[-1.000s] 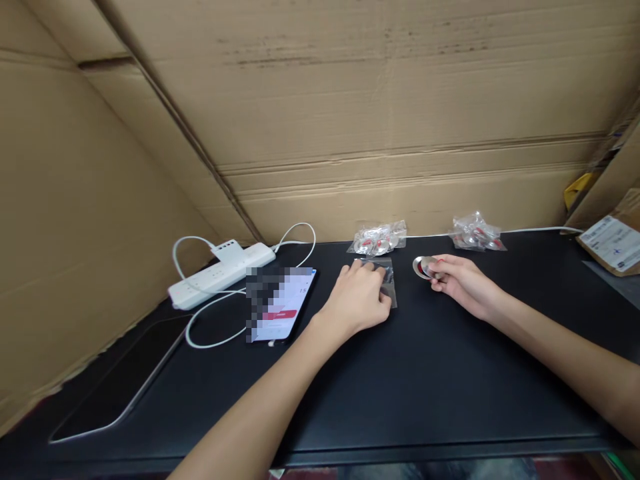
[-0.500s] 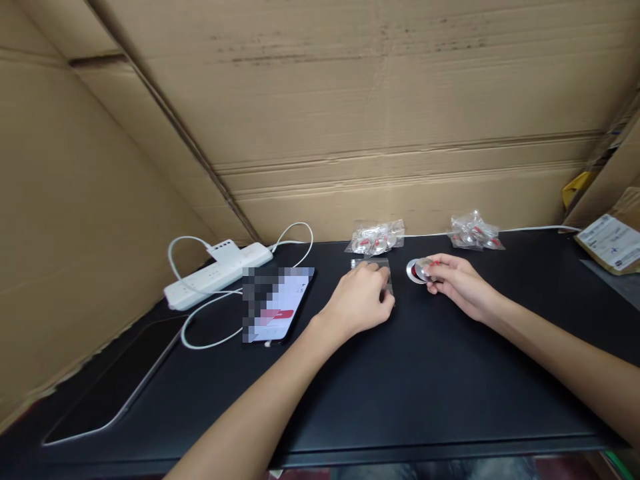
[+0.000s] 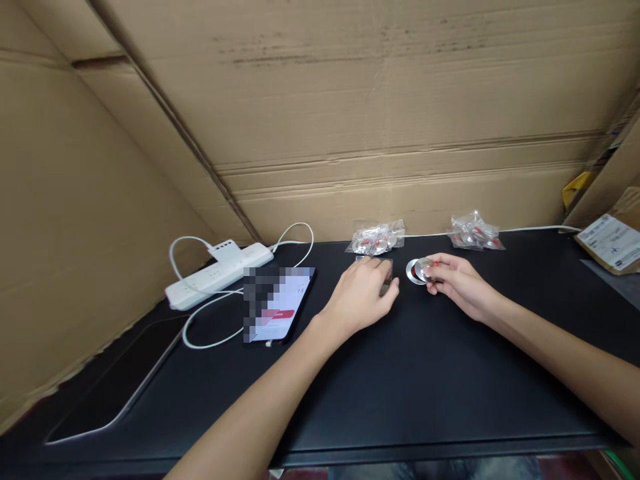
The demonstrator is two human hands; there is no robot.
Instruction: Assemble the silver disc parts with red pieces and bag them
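Observation:
My right hand pinches a silvery round metal disc with red cord on it. Another shiny disc, ring-like at its visible edge, lies behind and left of it, with something red between them. My left hand is curled over a small clear plastic bag on the table, palm down. Its fingers cover most of the bag, and the fingertips are partly hidden. Just beyond this hand rests a clear bag of silvery discs with red parts.
A second bag of discs lies near the cardboard wall. To the left are a lit phone, a white power strip with cables, and a dark tablet. A labelled package sits far right on the black table.
My left thumb has moved outward to the right, and the fingers have shifted slightly over the plastic bag, so less of it shows. My right hand and its disc have stayed nearly still.

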